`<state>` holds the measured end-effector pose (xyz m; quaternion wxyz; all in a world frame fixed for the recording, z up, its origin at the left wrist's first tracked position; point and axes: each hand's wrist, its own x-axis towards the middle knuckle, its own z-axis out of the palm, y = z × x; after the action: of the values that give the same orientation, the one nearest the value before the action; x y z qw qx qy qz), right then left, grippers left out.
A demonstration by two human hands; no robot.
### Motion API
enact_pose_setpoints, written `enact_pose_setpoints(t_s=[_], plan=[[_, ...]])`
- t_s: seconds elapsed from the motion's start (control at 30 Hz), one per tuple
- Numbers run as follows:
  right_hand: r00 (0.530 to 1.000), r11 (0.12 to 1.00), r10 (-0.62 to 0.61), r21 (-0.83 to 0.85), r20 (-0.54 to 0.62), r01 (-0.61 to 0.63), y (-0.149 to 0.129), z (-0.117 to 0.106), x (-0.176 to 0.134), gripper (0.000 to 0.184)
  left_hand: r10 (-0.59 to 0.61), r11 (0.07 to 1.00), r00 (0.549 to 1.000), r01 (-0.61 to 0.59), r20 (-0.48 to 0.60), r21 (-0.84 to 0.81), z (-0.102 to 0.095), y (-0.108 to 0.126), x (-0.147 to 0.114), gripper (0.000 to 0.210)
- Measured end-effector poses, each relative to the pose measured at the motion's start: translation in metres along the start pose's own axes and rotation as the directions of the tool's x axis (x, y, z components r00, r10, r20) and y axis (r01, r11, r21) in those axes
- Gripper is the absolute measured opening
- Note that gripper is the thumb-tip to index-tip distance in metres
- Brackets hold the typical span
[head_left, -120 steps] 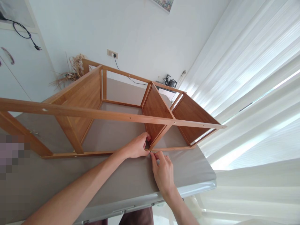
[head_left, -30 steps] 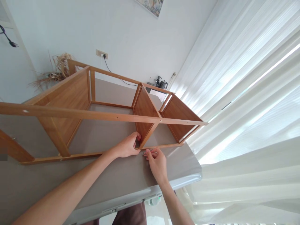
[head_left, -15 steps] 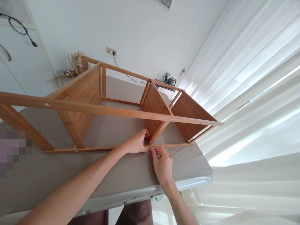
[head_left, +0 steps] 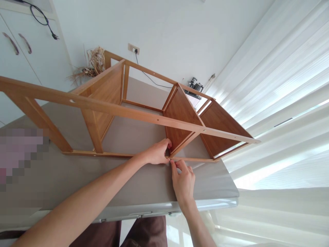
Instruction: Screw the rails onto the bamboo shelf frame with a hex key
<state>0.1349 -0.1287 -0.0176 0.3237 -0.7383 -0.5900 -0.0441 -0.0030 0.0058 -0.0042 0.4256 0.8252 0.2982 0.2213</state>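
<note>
A wooden shelf frame lies on its side, its boards standing upright between long rails. My left hand is closed around the lower rail, where the middle shelf board meets it, with the thumb and fingers on either side of the joint. Just right of it, the fingers of my right hand pinch together against the outer face of the same rail. Whatever small thing they hold is mostly hidden; only a tiny metallic glint shows at the fingertips.
The frame rests on a grey-covered table. White curtains hang at the right. Dried plants and a white cabinet stand at the back left. A black kettle is behind the frame. A blurred patch covers the left.
The view has shifted, so the frame appears farther right. Both hands stay at the same joint, and the right fingers have turned slightly and sit closer against the rail.
</note>
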Motion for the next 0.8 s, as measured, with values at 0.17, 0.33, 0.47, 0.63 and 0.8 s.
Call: enact_pose_setpoints(t_s=[0.17,0.33,0.47,0.63,0.8], plan=[[0.948,0.892,0.289,0.322,0.131,-0.316,0.001,-0.004,0.009,0.039,0.024,1.000,1.000,-0.024,-0.020,0.002,0.001,-0.001,0.000,0.046],[0.920,0.824,0.348,0.410,0.179,-0.391,0.007,0.001,0.010,0.038,0.008,1.000,0.999,-0.009,-0.033,-0.022,0.003,-0.004,0.000,0.046],[0.932,0.850,0.332,0.382,0.143,-0.362,0.005,0.000,0.009,0.033,-0.005,0.999,1.000,0.004,-0.029,-0.045,0.004,-0.006,0.001,0.044],[0.943,0.852,0.270,0.409,0.193,-0.327,0.004,-0.006,0.004,0.031,0.004,0.999,1.000,-0.005,-0.021,-0.047,0.005,-0.009,0.003,0.045],[0.948,0.856,0.238,0.416,0.210,-0.307,0.010,-0.007,0.002,0.032,0.021,0.999,0.999,-0.022,-0.025,-0.045,0.006,-0.011,0.003,0.044]])
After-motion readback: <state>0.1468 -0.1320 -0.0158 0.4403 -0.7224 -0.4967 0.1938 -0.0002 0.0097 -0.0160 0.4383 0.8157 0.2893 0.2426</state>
